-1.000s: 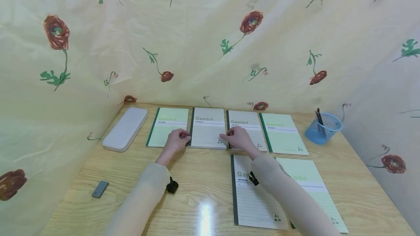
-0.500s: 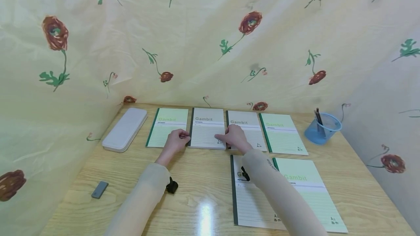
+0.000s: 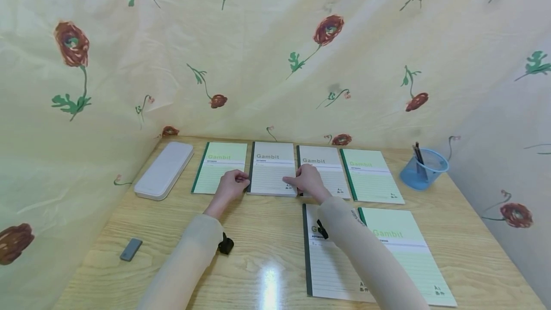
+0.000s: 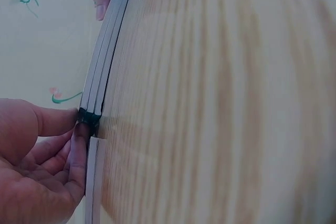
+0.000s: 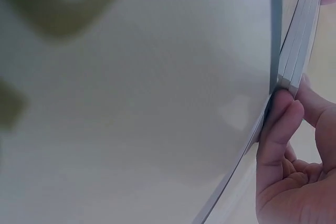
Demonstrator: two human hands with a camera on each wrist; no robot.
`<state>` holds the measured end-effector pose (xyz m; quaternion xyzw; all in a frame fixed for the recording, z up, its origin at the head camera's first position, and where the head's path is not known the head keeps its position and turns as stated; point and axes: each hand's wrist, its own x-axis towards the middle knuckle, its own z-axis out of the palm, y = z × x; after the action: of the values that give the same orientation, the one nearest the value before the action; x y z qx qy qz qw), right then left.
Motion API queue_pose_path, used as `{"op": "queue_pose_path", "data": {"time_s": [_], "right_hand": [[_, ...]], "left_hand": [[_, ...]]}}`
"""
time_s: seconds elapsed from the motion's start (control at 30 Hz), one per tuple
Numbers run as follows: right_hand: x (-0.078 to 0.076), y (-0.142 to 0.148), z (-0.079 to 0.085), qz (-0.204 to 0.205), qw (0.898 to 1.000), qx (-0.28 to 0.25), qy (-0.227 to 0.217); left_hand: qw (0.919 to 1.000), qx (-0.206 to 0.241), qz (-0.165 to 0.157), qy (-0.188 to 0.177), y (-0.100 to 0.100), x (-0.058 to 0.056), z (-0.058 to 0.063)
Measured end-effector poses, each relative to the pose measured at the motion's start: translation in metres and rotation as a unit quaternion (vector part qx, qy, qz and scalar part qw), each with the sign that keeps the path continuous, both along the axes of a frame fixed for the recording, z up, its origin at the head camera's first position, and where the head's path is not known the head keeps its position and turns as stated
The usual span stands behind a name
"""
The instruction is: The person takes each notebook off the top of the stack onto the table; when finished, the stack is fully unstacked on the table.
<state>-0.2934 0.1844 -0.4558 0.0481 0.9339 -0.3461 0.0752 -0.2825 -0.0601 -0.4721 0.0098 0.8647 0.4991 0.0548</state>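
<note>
A stack of grey-white notebooks (image 3: pixel 270 169), dark-spined and marked Gambit, lies second from left in the back row. My left hand (image 3: pixel 231 184) pinches its spine side near the front corner, above a pale green notebook (image 3: pixel 225 152). In the left wrist view the thumb rests against the top edge of the layered stack (image 4: pixel 105 61), fingers bent at its side. From the right, my right hand (image 3: pixel 307 181) grips the opposite edge, thumb over the cover's lower corner. That hand partly hides another grey notebook (image 3: pixel 325 154). Fingertips meet the stack's edge (image 5: pixel 296 51) in the right wrist view.
A green notebook (image 3: pixel 370 176) ends the back row. Two larger notebooks, one grey (image 3: pixel 331 271) and one green (image 3: pixel 424 252), lie under the right forearm. A white case (image 3: pixel 165 169), small grey block (image 3: pixel 131 249) and blue pen cup (image 3: pixel 419 176) stand around.
My right hand and forearm have shifted slightly left, the thumb reaching further over the stack's cover. The left hand and the notebooks stay in place.
</note>
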Motion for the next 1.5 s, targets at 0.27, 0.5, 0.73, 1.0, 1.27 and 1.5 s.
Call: {"op": "queue_pose_path", "data": {"time_s": [0.27, 0.5, 0.73, 1.0, 1.27, 1.5], "right_hand": [[0.003, 0.002, 0.000, -0.007, 1.000, -0.004, 0.004], [0.006, 0.005, 0.004, -0.005, 1.000, -0.026, 0.000], [0.010, 0.011, 0.003, -0.010, 0.996, -0.085, -0.005], [0.034, 0.011, 0.005, -0.063, 0.980, -0.183, -0.037], [0.083, 0.006, 0.010, -0.076, 0.971, -0.225, -0.032], [0.133, -0.002, 0.004, -0.068, 0.960, -0.271, -0.024]], "left_hand": [[1.0000, 0.000, -0.005, 0.005, -0.001, 0.000, -0.001], [0.9999, 0.008, -0.010, 0.009, -0.002, 0.002, -0.001], [0.9997, 0.016, -0.016, 0.004, -0.004, 0.004, 0.000], [0.9996, 0.018, -0.020, 0.009, -0.004, 0.001, -0.004], [0.9990, 0.025, -0.022, 0.029, -0.005, -0.001, -0.006], [0.9996, 0.022, -0.018, 0.007, -0.004, 0.000, -0.002]]}}
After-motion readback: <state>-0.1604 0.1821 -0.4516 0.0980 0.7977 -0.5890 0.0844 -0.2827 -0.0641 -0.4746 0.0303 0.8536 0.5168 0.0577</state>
